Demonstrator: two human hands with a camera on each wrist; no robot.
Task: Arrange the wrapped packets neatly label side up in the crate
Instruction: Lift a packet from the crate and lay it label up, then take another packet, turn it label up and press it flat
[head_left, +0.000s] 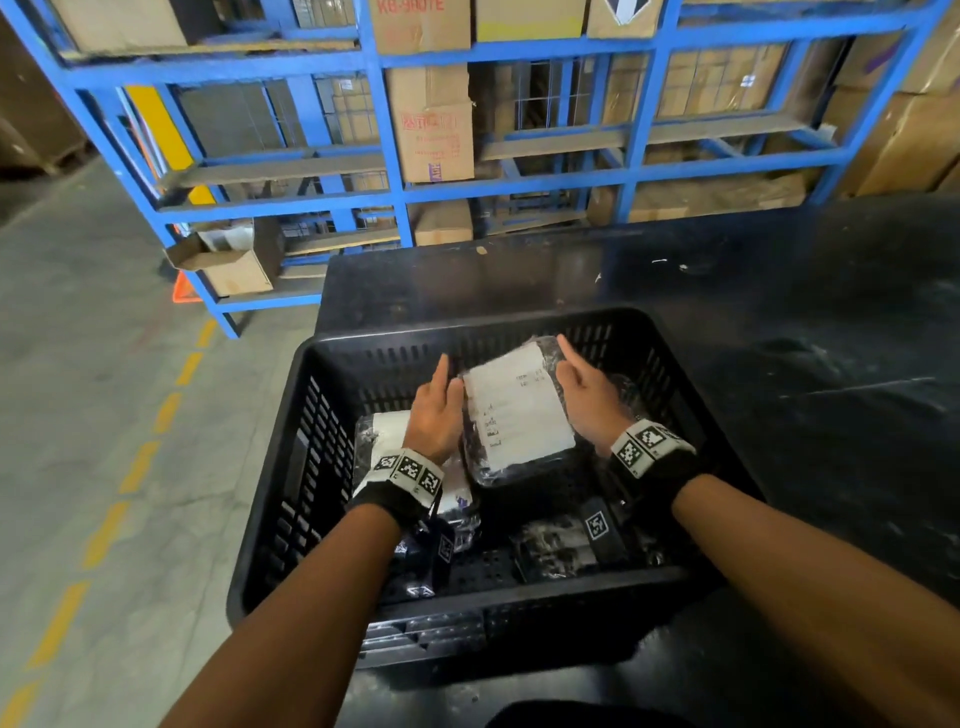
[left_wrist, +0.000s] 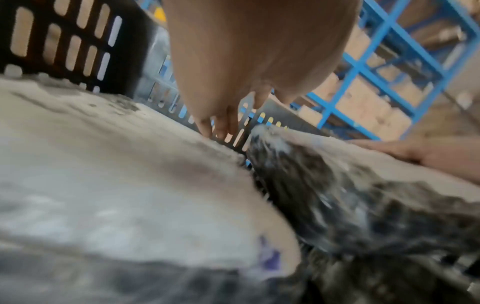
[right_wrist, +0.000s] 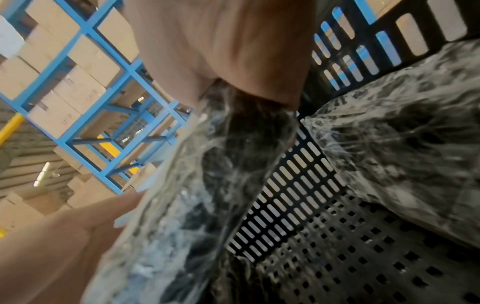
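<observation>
A black slotted crate (head_left: 291, 493) stands on a black table. Between my hands I hold a plastic-wrapped packet (head_left: 517, 410) (left_wrist: 324, 185) (right_wrist: 221, 164) above the crate floor, white label up. My right hand (head_left: 587, 400) (right_wrist: 221, 51) grips its right edge between thumb and fingers, index finger pointing ahead. My left hand (head_left: 436, 410) (left_wrist: 221, 123) lies with straight fingers against its left edge. A second packet (head_left: 387, 426) (left_wrist: 103, 185), label up, lies under my left wrist. A dark wrapped packet (head_left: 556, 551) lies at the near side. Another (head_left: 631, 389) (right_wrist: 402, 144) lies at the right wall.
The table (head_left: 805, 364) stretches right of and behind the crate. Blue steel racks (head_left: 519, 182) loaded with cartons stand beyond it. An open cardboard box (head_left: 223, 260) sits at the rack's foot. Concrete floor with a dashed yellow line (head_left: 104, 530) runs along the left.
</observation>
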